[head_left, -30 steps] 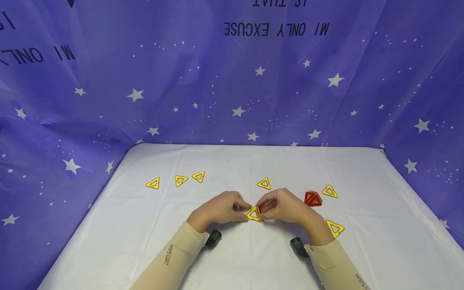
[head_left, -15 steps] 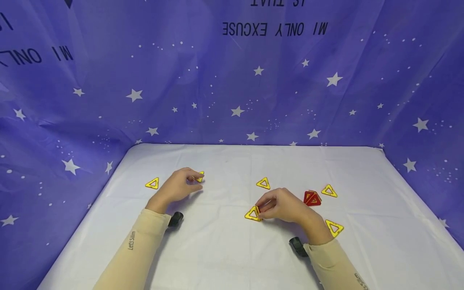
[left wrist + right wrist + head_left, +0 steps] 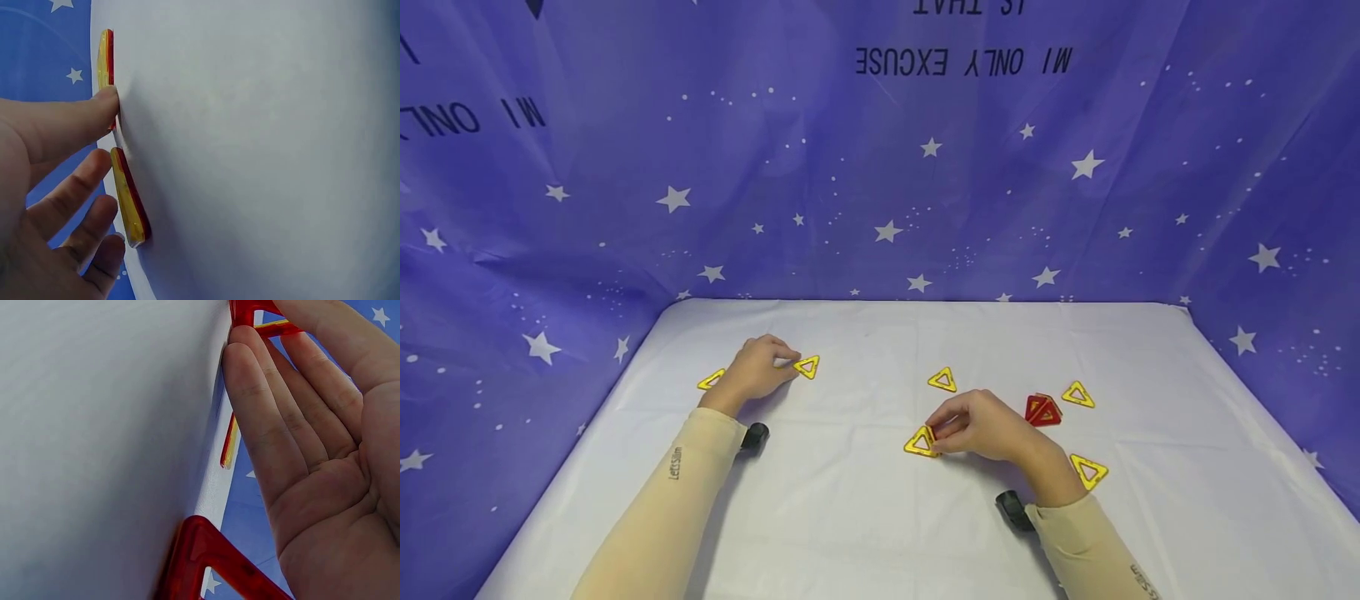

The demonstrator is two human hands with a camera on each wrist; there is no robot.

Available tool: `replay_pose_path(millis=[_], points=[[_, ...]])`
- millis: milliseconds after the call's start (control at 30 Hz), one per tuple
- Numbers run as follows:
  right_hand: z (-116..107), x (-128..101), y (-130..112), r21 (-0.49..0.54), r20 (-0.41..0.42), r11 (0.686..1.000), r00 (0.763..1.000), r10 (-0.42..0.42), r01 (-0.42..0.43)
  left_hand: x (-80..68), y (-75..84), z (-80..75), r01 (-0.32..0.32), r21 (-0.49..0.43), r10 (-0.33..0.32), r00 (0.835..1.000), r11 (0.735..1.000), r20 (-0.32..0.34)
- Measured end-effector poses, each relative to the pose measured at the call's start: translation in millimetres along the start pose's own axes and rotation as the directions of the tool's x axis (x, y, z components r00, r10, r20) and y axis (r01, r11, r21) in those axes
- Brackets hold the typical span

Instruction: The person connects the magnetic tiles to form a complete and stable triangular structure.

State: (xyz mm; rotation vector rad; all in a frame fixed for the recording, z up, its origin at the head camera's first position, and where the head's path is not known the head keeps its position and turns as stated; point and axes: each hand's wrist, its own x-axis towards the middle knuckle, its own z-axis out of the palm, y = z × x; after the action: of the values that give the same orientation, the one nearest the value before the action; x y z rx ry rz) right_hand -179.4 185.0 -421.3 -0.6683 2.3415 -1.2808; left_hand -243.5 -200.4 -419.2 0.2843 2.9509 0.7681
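Observation:
My right hand [image 3: 981,427] pinches a small upright assembly of triangular magnetic tiles [image 3: 920,442], its front face yellow, near the middle of the table. In the right wrist view a red side of the held tiles [image 3: 244,312] shows between thumb and fingers. My left hand [image 3: 754,371] is at the back left, low over the table. It covers one triangular tile, and its fingertips reach the near corner of another yellow tile [image 3: 807,367]. In the left wrist view the thumb overlaps the upper tile [image 3: 106,59], while the index fingertip is right at the end of the lower tile [image 3: 131,203].
A red pyramid of tiles [image 3: 1043,410] stands right of my right hand. Loose yellow triangles lie behind that hand [image 3: 942,380], at right [image 3: 1078,394] and by the right wrist [image 3: 1088,472]. Another yellow tile [image 3: 711,380] is partly behind the left wrist. A starry purple cloth [image 3: 880,167] surrounds the table.
My left hand has left the held assembly and moved back and left to the loose tiles, then drawn slightly further left, uncovering one. My right hand keeps its pinch in place.

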Motion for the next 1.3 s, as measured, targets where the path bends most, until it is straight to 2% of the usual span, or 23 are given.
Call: replay_pose_path(millis=[267,500,667,900,1033,1167,1300], points=[[0,0,0,-0.009,-0.005,1.0,1.0,0.005,-0.005,0.5,1.1,-0.2,-0.005,-0.006,0.005,1.0,1.0,-0.02],[1,0,0,-0.013,0.003,1.0,1.0,0.012,-0.011,-2.4,5.5,3.0,0.037,-0.138,-0.044,0.998,0.99,-0.045],[1,1,0,-0.038,0.002,0.999,1.0,0.01,-0.01,-5.2,15.7,8.2,0.024,-0.232,-0.036,0.998,0.972,-0.048],[1,0,-1,-0.057,0.007,0.998,1.0,-0.008,0.008,-10.6,41.2,20.2,-0.056,-0.334,0.043,0.998,0.941,-0.046],[1,0,-1,-0.076,0.008,0.997,1.0,-0.025,0.026,-14.5,58.9,30.4,-0.079,-0.379,0.086,0.996,0.922,0.001],[2,1,-1,-0.109,0.003,0.993,0.999,-0.042,0.042,-19.5,79.0,41.6,-0.12,-0.42,0.159,0.986,0.9,0.059],[2,1,0,-0.131,-0.008,0.99,0.998,-0.056,0.054,-23.9,95.6,52.3,-0.175,-0.436,0.237,0.967,0.883,0.091]])
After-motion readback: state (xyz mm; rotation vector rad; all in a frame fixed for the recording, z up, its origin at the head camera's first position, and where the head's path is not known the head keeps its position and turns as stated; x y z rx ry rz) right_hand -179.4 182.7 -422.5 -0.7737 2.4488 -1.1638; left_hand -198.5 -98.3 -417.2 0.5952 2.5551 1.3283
